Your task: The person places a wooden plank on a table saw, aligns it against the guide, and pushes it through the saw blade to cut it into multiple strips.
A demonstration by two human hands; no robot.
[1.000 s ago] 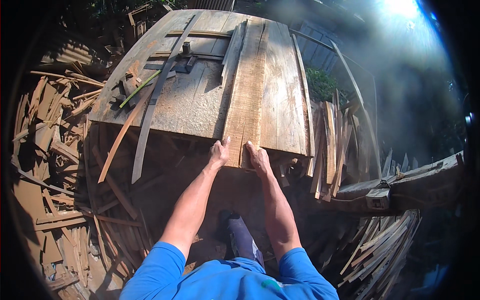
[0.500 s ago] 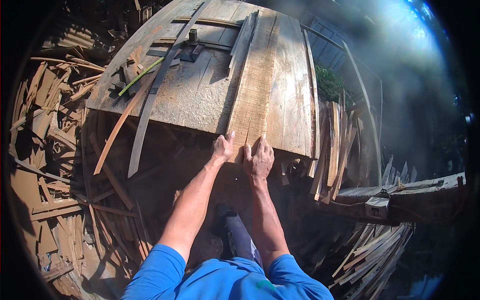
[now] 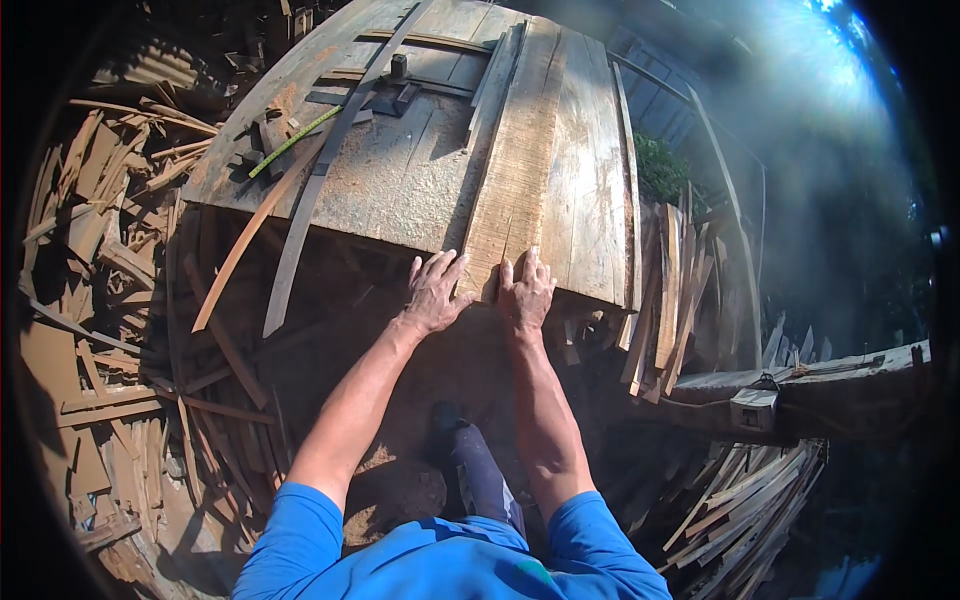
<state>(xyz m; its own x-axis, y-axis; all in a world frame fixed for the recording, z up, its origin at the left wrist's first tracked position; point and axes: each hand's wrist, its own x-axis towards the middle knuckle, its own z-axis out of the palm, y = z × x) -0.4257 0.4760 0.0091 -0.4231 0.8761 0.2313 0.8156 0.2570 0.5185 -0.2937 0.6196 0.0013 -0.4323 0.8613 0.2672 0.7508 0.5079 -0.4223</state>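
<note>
- Since the earlier frames, the plank [image 3: 515, 165] has slid farther onto the table [image 3: 400, 205], so less of its near end juts past the edge; the left hand [image 3: 436, 292] has let go and spread out, and the right hand [image 3: 526, 290] has shifted from the end's side to its top.
- Far left: a jumbled scrap pile [image 3: 100, 405] of boards and offcuts.
- Left of centre: a brown strip [image 3: 250, 235] and a grey strip [image 3: 300, 225] overhang the table's near edge; a green tape [image 3: 293, 142] lies by them, with a small dark block [image 3: 398, 66] farther up.
- Centre: the left hand is open, fingers fanned, at the plank's near left corner; whether it touches the wood I cannot tell.
- Centre: the plank lies flat, running from the top of the frame to the hands.
- Just right of that: the right hand is unclenched, fingers laid over the plank's near end.
- Right of centre: a thin strip [image 3: 627, 180] along the table's right edge, then upright boards [image 3: 668, 300] just beside it.
- Lower right: a small box [image 3: 753, 410] on a beam [image 3: 850, 372], and below it a stack of slats [image 3: 750, 500].
</note>
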